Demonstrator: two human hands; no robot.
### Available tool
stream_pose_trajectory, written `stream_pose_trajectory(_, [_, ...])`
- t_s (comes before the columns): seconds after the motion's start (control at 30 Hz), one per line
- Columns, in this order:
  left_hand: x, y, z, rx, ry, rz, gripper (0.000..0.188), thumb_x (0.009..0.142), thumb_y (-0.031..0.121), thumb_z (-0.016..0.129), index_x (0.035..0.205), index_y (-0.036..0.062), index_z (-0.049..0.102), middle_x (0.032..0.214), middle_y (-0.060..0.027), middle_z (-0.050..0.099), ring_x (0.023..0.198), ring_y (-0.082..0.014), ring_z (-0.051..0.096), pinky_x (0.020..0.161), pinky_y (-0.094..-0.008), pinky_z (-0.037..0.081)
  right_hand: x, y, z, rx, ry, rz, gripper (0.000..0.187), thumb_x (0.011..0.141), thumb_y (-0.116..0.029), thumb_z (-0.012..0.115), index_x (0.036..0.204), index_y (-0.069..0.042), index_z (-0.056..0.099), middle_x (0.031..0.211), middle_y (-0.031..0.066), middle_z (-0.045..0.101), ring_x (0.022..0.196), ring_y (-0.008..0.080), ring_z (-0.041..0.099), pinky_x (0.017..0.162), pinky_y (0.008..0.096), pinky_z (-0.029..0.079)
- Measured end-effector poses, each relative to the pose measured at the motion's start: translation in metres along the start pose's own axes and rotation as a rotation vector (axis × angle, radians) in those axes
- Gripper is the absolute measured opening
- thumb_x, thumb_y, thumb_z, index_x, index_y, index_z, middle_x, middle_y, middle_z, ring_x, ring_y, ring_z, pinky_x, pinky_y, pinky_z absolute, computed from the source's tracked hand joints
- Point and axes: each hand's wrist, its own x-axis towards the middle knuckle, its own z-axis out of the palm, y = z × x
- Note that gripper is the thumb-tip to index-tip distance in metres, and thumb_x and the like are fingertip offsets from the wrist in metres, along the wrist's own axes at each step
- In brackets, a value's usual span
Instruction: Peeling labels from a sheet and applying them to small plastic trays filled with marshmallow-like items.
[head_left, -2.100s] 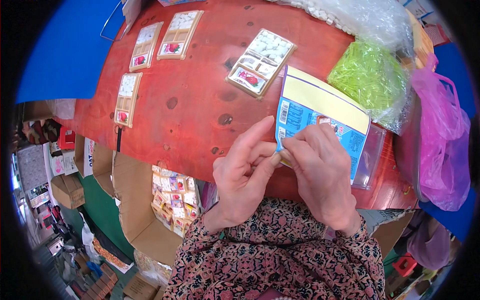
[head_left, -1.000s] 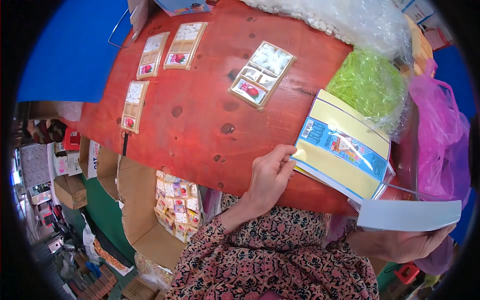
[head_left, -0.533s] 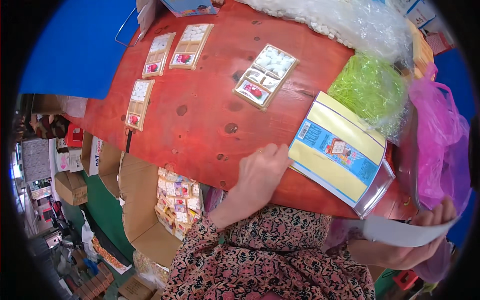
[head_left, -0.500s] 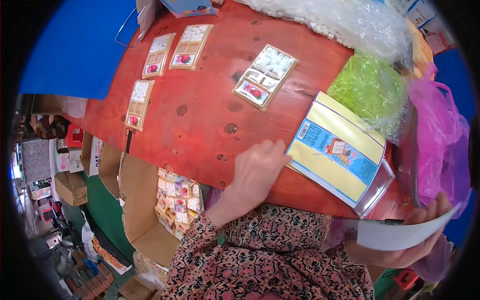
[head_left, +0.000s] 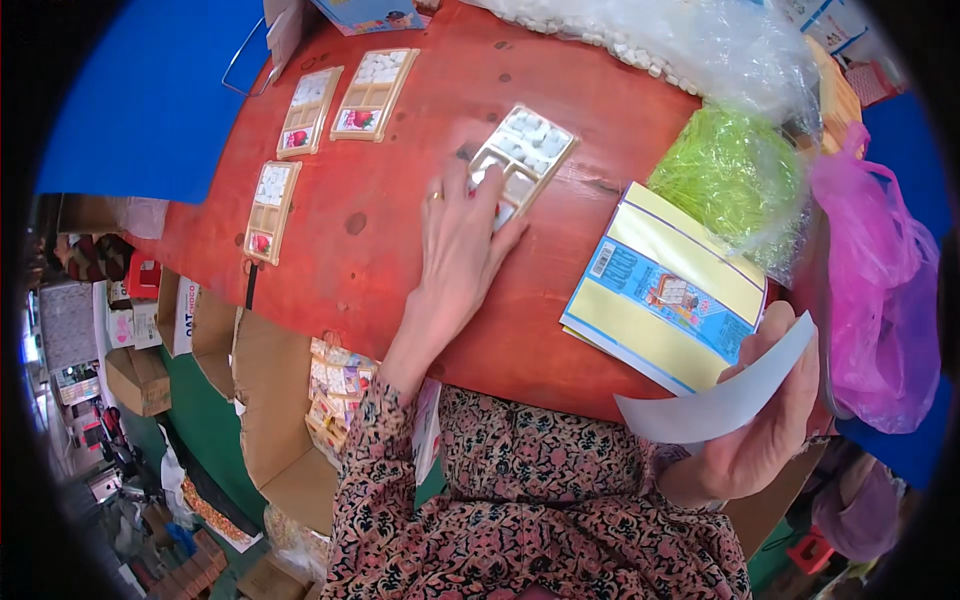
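My left hand (head_left: 455,245) is at the near end of a small tan compartment tray (head_left: 535,140), its fingers over the lower cells and its thumb at the near edge. White pieces fill the tray's far section; the hand hides much of its near end. At the lower right, my right hand (head_left: 765,440) holds a curved white paper strip (head_left: 715,400) face away from me, its printed side, if any, out of sight. Beside it lies a stack of blue-and-yellow printed sheets (head_left: 640,330).
Three similar trays, including a far one (head_left: 374,95), lie on the red table (head_left: 360,270) at the left. A bag of green shreds (head_left: 720,170), a pink plastic bag (head_left: 870,290) and a clear bag of white pieces (head_left: 680,40) line the right and far sides. An open carton (head_left: 270,420) holds packed trays.
My left hand has moved from beside the printed sheets up and left onto the tray, which has shifted slightly. My right hand has brought the white strip left and upward, over the sheets' near edge.
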Motion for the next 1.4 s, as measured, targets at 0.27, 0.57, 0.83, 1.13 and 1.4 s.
stream_pose_trajectory(0.27, [-0.093,0.028,-0.025,0.016,-0.026,-0.292,0.061,0.069,0.018,0.076,0.121,0.0010,0.050,0.119,-0.0207,0.045,0.107,-0.0375,0.044,0.090,-0.0440,0.038,0.012,0.020,0.036,-0.185,0.185,0.027,0.026,0.095,-0.015,0.046,0.112,0.005,0.044,0.095,0.0108,0.050,0.071,0.0088,0.050,0.056,0.0191,0.043])
stream_pose_trajectory(0.57, [-0.115,0.047,-0.056,-0.437,0.099,-0.208,0.075,0.064,0.022,0.081,0.125,-0.0049,0.047,0.119,-0.0176,0.050,0.108,-0.0290,0.051,0.091,-0.0376,0.042,0.014,0.040,0.055,-0.508,0.156,-0.111,0.013,0.092,-0.008,0.048,0.087,0.003,0.053,0.077,0.0087,0.052,0.048,0.0080,0.048,0.043,0.0201,0.036])
stream_pose_trajectory(0.83, [-0.123,0.076,-0.059,-0.691,-0.064,-0.313,0.062,0.065,0.008,0.081,0.118,-0.0077,0.050,0.106,-0.0194,0.059,0.094,-0.0301,0.062,0.080,-0.0324,0.050,0.007,0.076,0.072,-1.009,-0.402,-0.347,0.009,0.084,-0.004,0.058,0.088,0.004,0.060,0.089,0.0160,0.061,0.063,0.0205,0.058,0.052,0.0276,0.045])
stream_pose_trajectory(1.13, [-0.111,0.054,-0.036,-1.494,0.573,-0.591,0.035,0.082,-0.009,0.057,0.116,-0.0067,0.050,0.110,-0.0168,0.062,0.097,-0.0192,0.061,0.087,-0.0297,0.048,0.014,0.081,0.069,-1.205,-0.489,-0.198,0.045,0.069,-0.017,0.074,0.108,0.000,0.061,0.095,0.0113,0.061,0.088,0.0288,0.058,0.078,0.0386,0.046])
stream_pose_trajectory(1.4, [-0.117,0.034,-0.029,-1.530,0.665,-0.584,0.030,0.082,-0.008,0.058,0.111,-0.0064,0.054,0.105,-0.0148,0.064,0.094,-0.0164,0.062,0.084,-0.0277,0.048,-0.004,0.095,0.038,-1.053,-0.406,0.291,0.043,0.075,0.000,0.070,0.116,0.000,0.055,0.075,0.0086,0.061,0.069,0.0152,0.058,0.064,0.0271,0.047])
